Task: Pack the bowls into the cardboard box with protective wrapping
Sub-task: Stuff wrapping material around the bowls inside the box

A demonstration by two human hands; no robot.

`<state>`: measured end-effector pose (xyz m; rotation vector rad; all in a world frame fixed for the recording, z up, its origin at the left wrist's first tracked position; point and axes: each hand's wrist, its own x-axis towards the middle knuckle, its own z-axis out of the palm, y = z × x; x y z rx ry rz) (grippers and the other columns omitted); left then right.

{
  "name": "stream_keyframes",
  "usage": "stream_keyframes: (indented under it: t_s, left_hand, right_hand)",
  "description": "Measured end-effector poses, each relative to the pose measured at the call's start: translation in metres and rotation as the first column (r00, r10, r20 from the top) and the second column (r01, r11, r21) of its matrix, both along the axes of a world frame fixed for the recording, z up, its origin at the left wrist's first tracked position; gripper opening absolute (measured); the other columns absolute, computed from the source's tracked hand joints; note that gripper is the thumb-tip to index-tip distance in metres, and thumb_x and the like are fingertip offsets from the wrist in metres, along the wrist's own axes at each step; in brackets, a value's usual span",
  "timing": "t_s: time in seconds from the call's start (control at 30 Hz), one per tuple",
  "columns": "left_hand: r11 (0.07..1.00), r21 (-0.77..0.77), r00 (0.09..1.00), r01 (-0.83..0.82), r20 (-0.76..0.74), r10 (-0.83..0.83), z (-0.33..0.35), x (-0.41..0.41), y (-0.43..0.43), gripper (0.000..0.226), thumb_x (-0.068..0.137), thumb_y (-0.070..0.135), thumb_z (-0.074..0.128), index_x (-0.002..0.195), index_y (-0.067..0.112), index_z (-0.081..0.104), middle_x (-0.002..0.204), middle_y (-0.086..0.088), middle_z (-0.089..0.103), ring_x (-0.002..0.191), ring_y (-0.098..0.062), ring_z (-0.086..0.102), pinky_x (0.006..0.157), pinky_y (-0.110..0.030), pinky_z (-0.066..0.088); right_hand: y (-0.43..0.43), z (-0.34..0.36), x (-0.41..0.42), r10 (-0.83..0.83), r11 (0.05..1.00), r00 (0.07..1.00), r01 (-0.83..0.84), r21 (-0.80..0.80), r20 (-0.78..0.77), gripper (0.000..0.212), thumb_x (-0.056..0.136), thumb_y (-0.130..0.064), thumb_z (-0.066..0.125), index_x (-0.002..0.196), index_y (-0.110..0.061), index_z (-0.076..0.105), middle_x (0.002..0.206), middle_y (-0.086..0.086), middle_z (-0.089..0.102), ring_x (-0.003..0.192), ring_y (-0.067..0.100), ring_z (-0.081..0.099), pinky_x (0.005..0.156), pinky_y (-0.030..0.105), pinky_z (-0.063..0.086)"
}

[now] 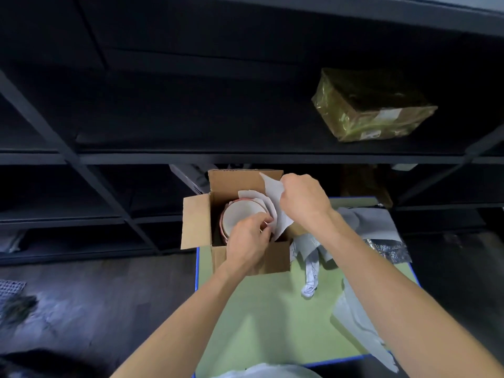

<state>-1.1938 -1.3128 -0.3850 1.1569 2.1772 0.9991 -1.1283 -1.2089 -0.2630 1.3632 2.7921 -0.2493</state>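
Cardboard box (195,222): open on the counter (272,309)
Bowls (242,215): stacked inside the box, rim exposed
Left hand (246,241): fingers curled, pinching paper at the bowl's rim
Paper (276,205): between bowls and box wall
Right hand (302,199): fingers gripping paper's top edge
Risk: hard tug could tear paper, baring rim

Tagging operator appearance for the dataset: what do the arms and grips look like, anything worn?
The left forearm and right forearm are bare down to the frame's lower edge, with no sleeves in view. The left-hand grip and right-hand grip are bare too: no gloves, watch, band, ring or markings show.
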Motion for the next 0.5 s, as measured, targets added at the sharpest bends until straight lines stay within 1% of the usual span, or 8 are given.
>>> stream_keyframes:
  t_s: [0.1, 0.2, 0.23, 0.27, 0.33, 0.4, 0.47, 0.5]
  left_hand:
    - [0.999, -0.028, 0.996, 0.025, -0.081, -0.028, -0.002, 0.001, -0.002, 0.017, 0.096, 0.033, 0.053, 0.095, 0.022, 0.066, 0.084, 0.002, 0.071, 0.08, -0.022, 0.064, 0.068, -0.042, 0.051]
    - [0.999, -0.027, 0.992, 0.021, -0.127, -0.024, -0.003, 0.003, -0.003, 0.017, 0.094, 0.032, 0.053, 0.086, 0.02, 0.062, 0.079, 0.001, 0.068, 0.078, -0.025, 0.062, 0.065, -0.045, 0.05]
    - [1.0, -0.024, 0.992, 0.014, -0.128, -0.017, -0.003, 0.004, -0.004, 0.017, 0.094, 0.032, 0.053, 0.086, 0.021, 0.062, 0.08, 0.002, 0.068, 0.078, -0.024, 0.062, 0.064, -0.044, 0.05]
    - [1.0, -0.023, 0.992, 0.007, -0.126, -0.01, -0.004, 0.005, -0.003, 0.017, 0.095, 0.033, 0.053, 0.086, 0.022, 0.062, 0.081, 0.003, 0.068, 0.078, -0.023, 0.062, 0.064, -0.044, 0.05]
    - [1.0, -0.015, 0.992, -0.002, -0.126, 0.0, -0.004, 0.005, -0.003, 0.017, 0.096, 0.035, 0.053, 0.091, 0.023, 0.063, 0.083, 0.005, 0.07, 0.078, -0.02, 0.062, 0.064, -0.043, 0.051]
    - [1.0, 0.029, 0.992, -0.003, -0.124, 0.006, -0.003, 0.006, -0.006, 0.017, 0.098, 0.037, 0.051, 0.102, 0.027, 0.063, 0.086, 0.007, 0.072, 0.077, -0.016, 0.065, 0.062, -0.039, 0.053]
    - [0.997, 0.075, 0.991, 0.025, -0.132, -0.015, -0.002, 0.007, -0.012, 0.017, 0.099, 0.04, 0.047, 0.111, 0.031, 0.056, 0.086, 0.012, 0.072, 0.075, -0.013, 0.065, 0.059, -0.036, 0.052]
    - [0.995, 0.089, 0.99, 0.045, -0.138, -0.032, -0.002, 0.007, -0.016, 0.015, 0.1, 0.04, 0.045, 0.112, 0.033, 0.051, 0.086, 0.013, 0.071, 0.073, -0.013, 0.064, 0.058, -0.036, 0.051]
  right_hand:
    - [-0.009, -0.021, 0.0, 0.003, 1.0, 1.0, -0.003, -0.03, 0.021, 0.014, 0.087, 0.001, 0.051, 0.08, -0.01, 0.044, 0.08, 0.008, 0.042, 0.08, 0.03, 0.042, 0.056, 0.034, 0.034]
    - [-0.011, -0.042, 0.007, 0.005, 0.997, 0.999, -0.008, -0.078, -0.042, 0.007, 0.085, -0.002, 0.051, 0.084, -0.007, 0.055, 0.088, 0.01, 0.047, 0.097, 0.029, 0.048, 0.075, 0.04, 0.048]
    - [-0.012, -0.046, 0.01, -0.022, 0.994, 0.998, 0.016, -0.105, -0.054, 0.007, 0.085, -0.003, 0.052, 0.087, -0.008, 0.057, 0.089, 0.009, 0.049, 0.1, 0.029, 0.05, 0.076, 0.04, 0.05]
    - [-0.014, -0.051, 0.012, -0.043, 0.992, 0.998, 0.036, -0.117, -0.054, 0.007, 0.085, -0.006, 0.053, 0.089, -0.009, 0.058, 0.088, 0.009, 0.052, 0.1, 0.03, 0.052, 0.074, 0.038, 0.05]
    - [-0.017, -0.059, 0.015, -0.04, 0.994, 0.999, 0.038, -0.101, -0.027, 0.006, 0.087, -0.012, 0.056, 0.092, -0.012, 0.057, 0.089, 0.011, 0.063, 0.093, 0.031, 0.059, 0.065, 0.034, 0.046]
    - [-0.018, -0.064, 0.017, -0.022, 0.998, 0.999, 0.02, -0.064, -0.025, 0.009, 0.091, -0.015, 0.054, 0.098, -0.011, 0.057, 0.091, 0.012, 0.069, 0.087, 0.032, 0.064, 0.062, 0.033, 0.042]
    - [-0.018, -0.067, 0.02, 0.01, 0.999, 0.998, -0.013, -0.039, -0.065, 0.017, 0.095, -0.017, 0.048, 0.106, -0.008, 0.058, 0.096, 0.011, 0.067, 0.091, 0.03, 0.064, 0.071, 0.036, 0.048]
    - [-0.017, -0.067, 0.022, 0.024, 0.999, 0.995, -0.026, -0.02, -0.096, 0.02, 0.096, -0.017, 0.046, 0.109, -0.006, 0.057, 0.1, 0.011, 0.064, 0.094, 0.03, 0.063, 0.073, 0.037, 0.049]
